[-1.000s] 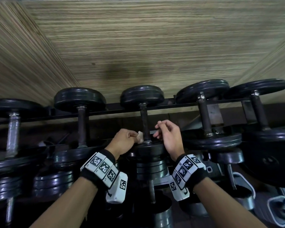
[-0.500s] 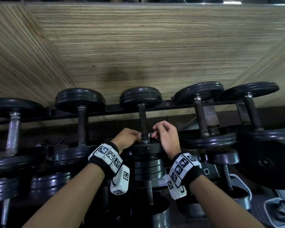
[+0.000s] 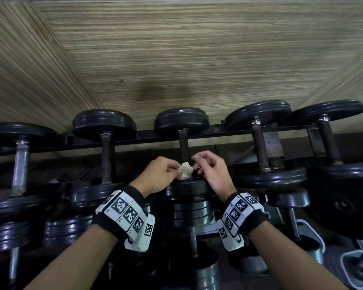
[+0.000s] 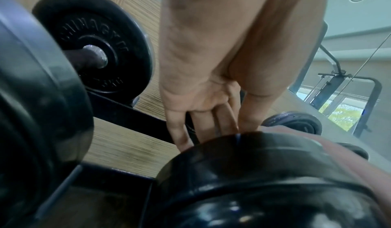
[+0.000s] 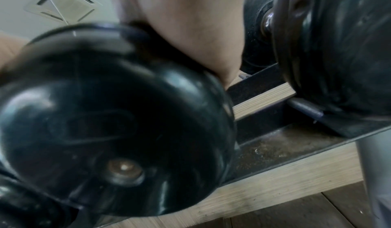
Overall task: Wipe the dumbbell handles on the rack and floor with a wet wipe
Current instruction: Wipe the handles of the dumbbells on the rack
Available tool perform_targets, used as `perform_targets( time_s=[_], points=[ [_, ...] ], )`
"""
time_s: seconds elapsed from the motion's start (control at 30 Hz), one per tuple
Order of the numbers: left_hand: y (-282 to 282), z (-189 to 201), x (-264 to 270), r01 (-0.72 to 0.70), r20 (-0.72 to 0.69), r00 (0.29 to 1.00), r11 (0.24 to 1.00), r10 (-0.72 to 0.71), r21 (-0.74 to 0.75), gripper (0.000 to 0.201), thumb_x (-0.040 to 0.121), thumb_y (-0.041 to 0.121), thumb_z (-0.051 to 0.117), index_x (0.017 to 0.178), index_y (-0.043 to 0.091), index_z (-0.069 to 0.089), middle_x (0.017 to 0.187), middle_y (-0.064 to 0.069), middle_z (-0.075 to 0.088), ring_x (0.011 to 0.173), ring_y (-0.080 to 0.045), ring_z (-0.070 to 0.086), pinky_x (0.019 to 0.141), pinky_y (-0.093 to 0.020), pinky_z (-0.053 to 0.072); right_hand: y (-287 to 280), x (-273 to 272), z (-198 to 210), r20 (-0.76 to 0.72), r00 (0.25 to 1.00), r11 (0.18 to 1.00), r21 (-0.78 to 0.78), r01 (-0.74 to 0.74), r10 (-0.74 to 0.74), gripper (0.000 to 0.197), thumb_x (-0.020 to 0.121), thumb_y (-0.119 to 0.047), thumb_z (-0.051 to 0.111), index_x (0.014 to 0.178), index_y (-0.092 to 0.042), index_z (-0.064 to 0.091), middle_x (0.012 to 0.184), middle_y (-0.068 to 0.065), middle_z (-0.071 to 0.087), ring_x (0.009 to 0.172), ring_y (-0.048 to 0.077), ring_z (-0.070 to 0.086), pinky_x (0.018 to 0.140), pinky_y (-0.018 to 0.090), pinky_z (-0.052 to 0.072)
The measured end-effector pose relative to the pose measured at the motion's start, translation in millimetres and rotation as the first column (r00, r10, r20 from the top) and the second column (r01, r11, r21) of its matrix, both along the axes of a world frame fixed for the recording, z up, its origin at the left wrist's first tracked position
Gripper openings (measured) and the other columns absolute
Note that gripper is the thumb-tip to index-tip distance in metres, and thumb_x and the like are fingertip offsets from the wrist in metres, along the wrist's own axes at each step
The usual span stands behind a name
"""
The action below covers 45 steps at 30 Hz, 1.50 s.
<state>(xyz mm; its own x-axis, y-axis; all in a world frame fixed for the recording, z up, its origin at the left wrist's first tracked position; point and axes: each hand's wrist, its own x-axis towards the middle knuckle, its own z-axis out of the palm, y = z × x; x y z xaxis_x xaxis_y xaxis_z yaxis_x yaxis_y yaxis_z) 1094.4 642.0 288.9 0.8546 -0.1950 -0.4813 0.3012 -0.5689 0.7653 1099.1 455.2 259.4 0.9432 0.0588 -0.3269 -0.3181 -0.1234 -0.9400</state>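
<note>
Pinching a crumpled white wet wipe [image 3: 184,171] between thumb and fingertips, the left hand [image 3: 158,175] held it against the near end of the middle dumbbell's handle [image 3: 183,146], just above that dumbbell's near weight plate [image 3: 189,190]. The right hand [image 3: 213,171] hovered on the other side of the same handle with its fingers loosely curled; its fingertips were close to the wipe, but whether they touched or grasped it could not be told. The dumbbell lay across the black rack [image 3: 147,139] with its far plate [image 3: 181,121] over the back rail, midway along a row of five dumbbells. Both wrists wore bands with square black-and-white markers. In the wrist views the near plate [image 4: 264,181] blocked the fingertips, so the wipe was hidden there. A wood-grain wall [image 3: 187,59] stood behind the rack.
</note>
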Motion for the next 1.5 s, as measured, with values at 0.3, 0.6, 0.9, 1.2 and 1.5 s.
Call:
perform_targets(
  time_s=[0.3,0.6,0.9,1.2,1.5],
  points=[
    [-26.5,-8.7,-13.1,-0.345,0.229,0.900,0.928,0.370,-0.142,0.009,0.091,0.027,0.071,0.093,0.018,0.071,0.083,0.006,0.073,0.078,-0.004,0.068,0.073,-0.009,0.049,-24.4,20.5,8.0,-0.018,0.958,0.957,-0.034,-0.288,0.288,0.018,0.101,-0.024,0.059,0.092,-0.011,0.067,0.079,-0.004,0.069,0.067,0.008,0.059,0.059,0.019,0.045],
    [-34.2,-28.9,-24.3,-0.511,0.132,0.846,0.856,0.517,-0.079,0.018,0.101,0.028,0.052,0.096,0.018,0.066,0.081,0.006,0.067,0.077,-0.007,0.059,0.068,-0.016,0.039,4.5,65.7,2.8,-0.211,0.965,0.974,-0.126,-0.187,0.158,0.026,0.106,-0.013,0.048,0.114,0.008,0.061,0.080,0.009,0.068,0.061,0.010,0.068,0.057,0.017,0.055],
    [-32.2,-30.3,-24.3,-0.522,0.119,0.837,0.845,0.534,-0.118,0.020,0.099,0.026,0.051,0.093,0.019,0.069,0.083,0.000,0.071,0.083,-0.014,0.064,0.074,-0.024,0.046,16.0,82.6,3.3,-0.180,0.956,0.968,-0.055,-0.245,0.232,0.025,0.106,-0.008,0.045,0.119,0.001,0.063,0.103,0.016,0.072,0.095,0.029,0.072,0.086,0.040,0.061],
    [-33.8,-32.1,-23.8,-0.520,0.114,0.835,0.839,0.539,-0.163,0.020,0.096,0.024,0.051,0.088,0.024,0.069,0.080,0.004,0.073,0.080,-0.013,0.068,0.082,-0.036,0.054,15.0,63.8,9.8,0.004,0.992,0.990,-0.062,-0.125,0.125,0.026,0.106,-0.004,0.042,0.113,0.006,0.065,0.110,0.029,0.069,0.097,0.030,0.071,0.087,0.040,0.061],
    [-34.3,-30.1,-25.1,-0.509,0.092,0.844,0.843,0.528,-0.173,0.030,0.082,0.042,0.043,0.086,0.028,0.069,0.081,0.011,0.073,0.085,-0.012,0.068,0.089,-0.043,0.053,26.1,49.8,16.9,0.281,0.910,0.872,-0.466,-0.149,0.306,0.025,0.105,-0.021,0.051,0.085,-0.018,0.066,0.063,-0.011,0.060,0.055,0.004,0.056,0.057,0.020,0.044]
  ],
)
